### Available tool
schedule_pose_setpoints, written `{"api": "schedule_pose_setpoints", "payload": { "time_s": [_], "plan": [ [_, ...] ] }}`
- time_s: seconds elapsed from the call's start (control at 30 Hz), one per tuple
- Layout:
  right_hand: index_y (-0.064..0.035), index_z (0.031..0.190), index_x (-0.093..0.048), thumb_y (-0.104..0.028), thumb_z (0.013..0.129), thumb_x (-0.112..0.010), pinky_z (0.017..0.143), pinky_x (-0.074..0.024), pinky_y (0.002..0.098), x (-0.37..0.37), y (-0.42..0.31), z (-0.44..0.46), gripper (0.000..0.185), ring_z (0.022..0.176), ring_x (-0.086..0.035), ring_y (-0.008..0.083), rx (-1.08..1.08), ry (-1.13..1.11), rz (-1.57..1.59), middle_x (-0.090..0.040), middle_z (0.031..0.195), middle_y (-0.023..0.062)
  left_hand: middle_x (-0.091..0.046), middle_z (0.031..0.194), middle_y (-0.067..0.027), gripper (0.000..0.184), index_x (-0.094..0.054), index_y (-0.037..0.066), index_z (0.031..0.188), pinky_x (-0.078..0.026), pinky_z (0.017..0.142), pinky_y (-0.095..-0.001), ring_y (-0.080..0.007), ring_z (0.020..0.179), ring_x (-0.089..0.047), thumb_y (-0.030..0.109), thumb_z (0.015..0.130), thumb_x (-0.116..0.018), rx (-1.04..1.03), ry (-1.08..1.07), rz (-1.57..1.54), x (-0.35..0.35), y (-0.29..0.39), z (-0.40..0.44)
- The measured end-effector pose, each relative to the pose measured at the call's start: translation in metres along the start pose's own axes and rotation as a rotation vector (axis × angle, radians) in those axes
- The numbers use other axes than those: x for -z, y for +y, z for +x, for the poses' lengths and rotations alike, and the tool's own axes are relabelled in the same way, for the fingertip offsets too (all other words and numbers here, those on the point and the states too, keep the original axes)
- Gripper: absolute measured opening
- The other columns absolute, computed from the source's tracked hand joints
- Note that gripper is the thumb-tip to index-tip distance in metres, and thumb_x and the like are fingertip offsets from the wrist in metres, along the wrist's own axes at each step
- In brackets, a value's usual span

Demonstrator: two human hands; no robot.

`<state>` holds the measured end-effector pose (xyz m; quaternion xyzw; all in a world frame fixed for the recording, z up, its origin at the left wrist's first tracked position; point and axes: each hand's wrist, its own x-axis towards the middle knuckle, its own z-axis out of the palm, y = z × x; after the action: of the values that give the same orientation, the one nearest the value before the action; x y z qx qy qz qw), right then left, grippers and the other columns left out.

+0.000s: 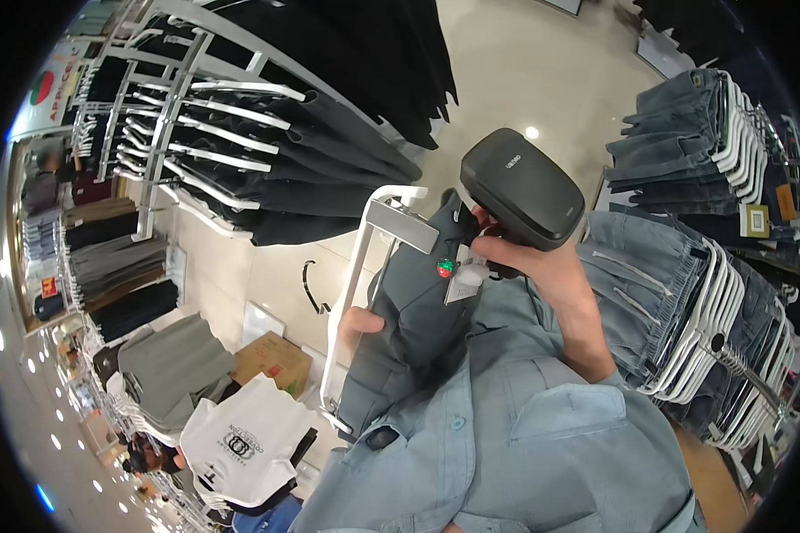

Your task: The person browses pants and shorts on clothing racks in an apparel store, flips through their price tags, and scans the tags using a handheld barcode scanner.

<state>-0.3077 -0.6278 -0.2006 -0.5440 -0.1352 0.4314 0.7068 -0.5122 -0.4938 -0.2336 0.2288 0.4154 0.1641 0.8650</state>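
Observation:
My right hand [547, 271] is closed around a black handheld device [523, 189], whose broad rounded head sits above my fingers. Its thumb lies right beside a white tag [463, 282] and a small red and green strawberry-shaped piece [445, 267]. These lie against a dark grey-green garment [418, 298] on a white hanger [351, 266]. At the left edge of the garment, my left hand [362, 327] grips it along with the hanger. Only part of that hand shows; the garment hides the other fingers.
Racks of black trousers [320, 160] stand at the upper left. Denim garments [640, 275] hang on the right, close to my right arm. At the lower left are a white printed shirt [244, 441], a grey shirt [169, 360] and a cardboard box [273, 362].

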Motion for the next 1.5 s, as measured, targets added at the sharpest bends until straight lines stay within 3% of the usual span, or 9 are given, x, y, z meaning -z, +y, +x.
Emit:
{"api": "schedule_pose_setpoints", "payload": {
  "time_s": [0.17, 0.67, 1.0, 1.2, 1.5],
  "plan": [
    [-0.0024, 0.119, -0.070, 0.003, 0.080, -0.084, 0.090, -0.0519, 0.0295, -0.003, 0.001, 0.002, 0.042, 0.101, -0.065, 0.0130, -0.065, -0.031, -0.002, -0.070, 0.110, 0.0043, -0.048, 0.152, -0.0298, 0.123, -0.035, -0.002, 0.158, -0.040, 0.116, -0.0444, -0.0428, 0.135, -0.053, 0.038, 0.044, -0.060, 0.061, 0.017, 0.040, -0.029, 0.010, -0.018],
    [-0.0029, 0.115, -0.070, -0.001, 0.082, -0.085, 0.081, -0.0549, 0.0280, 0.003, 0.005, 0.009, 0.037, 0.097, -0.067, 0.0131, -0.032, -0.114, 0.077, -0.071, 0.108, 0.0047, -0.053, 0.147, -0.0288, 0.122, -0.037, -0.001, 0.157, -0.043, 0.113, -0.0453, -0.0429, 0.132, -0.055, 0.037, 0.043, -0.061, -0.074, 0.031, -0.002, 0.056, -0.003, 0.001],
    [-0.0041, 0.112, -0.071, -0.003, 0.080, -0.087, 0.080, -0.0549, 0.0275, -0.009, -0.002, 0.016, 0.035, 0.093, -0.067, 0.0116, 0.014, -0.185, -0.052, -0.072, 0.104, 0.0029, -0.055, 0.145, -0.0298, 0.117, -0.039, -0.004, 0.154, -0.044, 0.112, -0.0469, -0.0439, 0.128, -0.058, 0.034, 0.045, -0.060, -0.084, 0.085, -0.058, 0.048, -0.001, -0.011],
    [-0.0042, 0.103, -0.071, -0.006, 0.081, -0.087, 0.077, -0.0540, 0.0266, -0.015, 0.005, 0.015, 0.027, 0.090, -0.066, 0.0102, -0.031, -0.095, -0.056, -0.071, 0.096, 0.0008, -0.055, 0.144, -0.0301, 0.114, -0.040, -0.005, 0.153, -0.045, 0.111, -0.0474, -0.0443, 0.126, -0.059, 0.033, 0.047, -0.060, -0.101, 0.121, -0.107, 0.051, -0.003, -0.014],
    [-0.0044, 0.095, -0.066, -0.007, 0.090, -0.080, 0.075, -0.0556, 0.0304, -0.012, 0.011, 0.018, 0.015, 0.083, -0.071, 0.0148, -0.085, -0.062, 0.218, -0.072, 0.093, 0.0072, -0.057, 0.142, -0.0306, 0.110, -0.041, -0.006, 0.152, -0.046, 0.111, -0.0482, -0.0448, 0.124, -0.060, 0.032, 0.050, -0.060, -0.115, 0.161, -0.151, 0.057, 0.003, -0.018]
  ]
}}
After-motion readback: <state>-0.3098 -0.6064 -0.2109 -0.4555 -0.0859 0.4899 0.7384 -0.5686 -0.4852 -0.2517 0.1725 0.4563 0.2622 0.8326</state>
